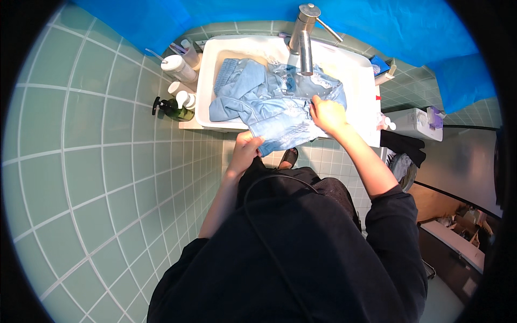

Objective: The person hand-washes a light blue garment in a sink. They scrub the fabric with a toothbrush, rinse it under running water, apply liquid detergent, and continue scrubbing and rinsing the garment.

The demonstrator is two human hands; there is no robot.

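Observation:
A light-blue denim garment (246, 93) lies bunched in a white washbasin (359, 93), with some suds on it and around it. One part of the cloth hangs over the basin's front rim, stretched between my hands. The lower left corner of that part is pinched by my left hand (244, 151), just in front of the rim. Farther right, my right hand (327, 115) is closed on the gathered cloth, over the basin. A metal faucet (305, 40) stands at the back, its spout above the garment. Water partly covers the far folds.
Left of the basin stand a green pump bottle (177, 111), a white lidded cup (177, 66) and other toiletries. Green tiled wall (89, 161) runs close on my left. At right are a white box-like container (416, 121) and dark cloth (404, 145). Blue sheeting (383, 28) hangs behind.

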